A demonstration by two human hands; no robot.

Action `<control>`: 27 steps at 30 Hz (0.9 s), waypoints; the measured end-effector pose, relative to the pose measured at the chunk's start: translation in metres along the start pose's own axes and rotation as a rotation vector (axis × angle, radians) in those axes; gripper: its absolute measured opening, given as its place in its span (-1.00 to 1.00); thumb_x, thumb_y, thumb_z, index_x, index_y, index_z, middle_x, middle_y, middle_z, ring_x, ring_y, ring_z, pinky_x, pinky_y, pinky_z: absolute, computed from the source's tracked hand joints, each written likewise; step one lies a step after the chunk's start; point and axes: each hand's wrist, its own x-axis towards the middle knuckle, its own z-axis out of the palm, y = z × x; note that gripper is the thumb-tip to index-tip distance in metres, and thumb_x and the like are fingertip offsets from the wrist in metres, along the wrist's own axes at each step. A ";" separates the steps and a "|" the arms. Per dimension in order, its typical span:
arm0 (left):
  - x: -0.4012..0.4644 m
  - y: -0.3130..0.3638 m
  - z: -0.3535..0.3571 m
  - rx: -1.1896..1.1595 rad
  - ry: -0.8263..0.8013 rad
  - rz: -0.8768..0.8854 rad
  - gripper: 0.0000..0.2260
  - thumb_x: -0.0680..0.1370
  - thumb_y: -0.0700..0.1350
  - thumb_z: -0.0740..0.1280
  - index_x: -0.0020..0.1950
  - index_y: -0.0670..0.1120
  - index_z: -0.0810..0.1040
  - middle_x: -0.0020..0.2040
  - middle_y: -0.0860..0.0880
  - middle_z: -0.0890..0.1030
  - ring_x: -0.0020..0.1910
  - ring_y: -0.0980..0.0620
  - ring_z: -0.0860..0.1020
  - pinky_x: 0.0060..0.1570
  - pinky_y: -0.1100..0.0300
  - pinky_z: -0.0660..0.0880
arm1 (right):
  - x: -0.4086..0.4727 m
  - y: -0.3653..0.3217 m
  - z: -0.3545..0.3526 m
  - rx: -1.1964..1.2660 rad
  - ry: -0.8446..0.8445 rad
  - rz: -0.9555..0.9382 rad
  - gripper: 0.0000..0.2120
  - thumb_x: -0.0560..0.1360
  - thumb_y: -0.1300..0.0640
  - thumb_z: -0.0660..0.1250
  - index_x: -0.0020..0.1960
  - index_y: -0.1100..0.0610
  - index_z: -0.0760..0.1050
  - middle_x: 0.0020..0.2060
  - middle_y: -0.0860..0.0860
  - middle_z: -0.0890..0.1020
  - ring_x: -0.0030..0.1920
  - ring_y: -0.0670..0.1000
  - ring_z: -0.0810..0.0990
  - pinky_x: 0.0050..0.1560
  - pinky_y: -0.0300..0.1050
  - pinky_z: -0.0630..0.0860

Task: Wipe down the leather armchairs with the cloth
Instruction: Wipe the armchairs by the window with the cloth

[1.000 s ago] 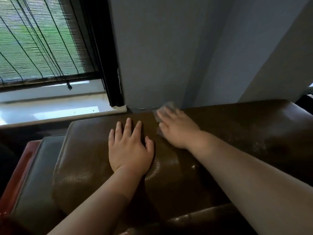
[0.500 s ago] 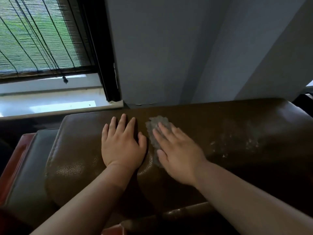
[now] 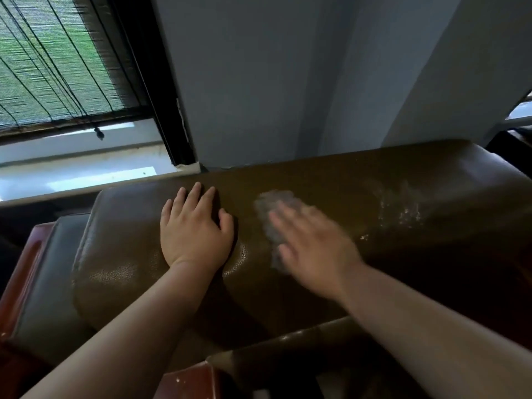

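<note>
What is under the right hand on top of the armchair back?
A grey cloth lies under the right hand, on the brown leather armchair. Its edges show past the blurred fingers; the part beneath the palm is covered.

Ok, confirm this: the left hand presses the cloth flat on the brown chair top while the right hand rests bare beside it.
Wrong on the hands. In the head view the right hand presses the cloth flat on the brown chair top, and the left hand rests bare beside it.
</note>
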 end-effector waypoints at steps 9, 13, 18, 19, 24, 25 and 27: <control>0.001 0.003 0.001 -0.004 0.009 -0.019 -0.48 0.63 0.16 0.14 0.58 0.07 0.44 0.62 0.00 0.38 0.64 -0.07 0.24 0.64 -0.08 0.08 | -0.006 -0.007 0.015 0.078 0.168 0.271 -0.41 0.66 -0.13 -0.09 0.65 0.00 0.22 0.63 0.01 0.27 0.62 0.11 0.20 0.63 0.14 0.12; 0.002 0.001 0.002 -0.002 0.010 -0.018 -0.48 0.64 0.17 0.14 0.59 0.08 0.42 0.62 0.00 0.37 0.64 -0.06 0.23 0.65 -0.09 0.08 | -0.011 0.014 0.009 -0.016 0.028 -0.074 -0.39 0.66 -0.14 -0.05 0.68 -0.01 0.09 0.67 -0.01 0.16 0.65 0.03 0.12 0.64 0.03 -0.01; 0.002 0.003 0.002 -0.008 0.004 -0.019 -0.48 0.64 0.18 0.13 0.59 0.09 0.42 0.62 0.00 0.37 0.64 -0.06 0.23 0.64 -0.08 0.08 | -0.021 0.107 0.008 0.045 0.129 0.432 -0.36 0.66 -0.17 -0.18 0.64 0.05 0.21 0.63 0.03 0.27 0.63 0.03 0.20 0.63 0.06 0.13; 0.001 0.003 0.002 -0.002 -0.007 -0.014 -0.47 0.64 0.19 0.12 0.59 0.09 0.42 0.62 0.01 0.37 0.64 -0.07 0.23 0.64 -0.09 0.09 | -0.017 0.094 0.005 0.045 0.097 0.474 -0.36 0.67 -0.17 -0.21 0.66 0.05 0.18 0.65 0.03 0.23 0.64 0.05 0.16 0.64 0.07 0.11; 0.002 0.009 -0.011 0.068 -0.128 0.018 -0.43 0.68 0.23 0.01 0.68 0.11 0.23 0.69 -0.02 0.22 0.68 -0.12 0.11 0.65 -0.16 0.05 | -0.022 -0.003 -0.003 0.076 0.035 0.077 -0.43 0.71 -0.13 -0.10 0.70 -0.04 0.01 0.69 -0.03 0.06 0.67 0.08 0.02 0.66 0.06 -0.07; 0.002 0.010 -0.014 0.082 -0.166 0.014 -0.43 0.69 0.22 0.00 0.69 0.10 0.19 0.70 -0.04 0.18 0.69 -0.15 0.09 0.65 -0.19 0.04 | -0.026 0.002 -0.005 0.083 0.007 0.021 -0.43 0.72 -0.14 -0.10 0.70 -0.06 -0.02 0.69 -0.05 0.03 0.67 0.05 0.00 0.65 0.02 -0.12; -0.001 0.021 -0.022 0.075 -0.235 -0.008 -0.43 0.70 0.20 0.04 0.70 0.07 0.19 0.71 -0.10 0.15 0.69 -0.23 0.06 0.64 -0.26 0.01 | -0.033 0.038 -0.007 0.055 -0.007 0.051 -0.43 0.72 -0.16 -0.10 0.70 -0.08 -0.03 0.69 -0.09 0.03 0.67 -0.02 0.00 0.63 -0.04 -0.13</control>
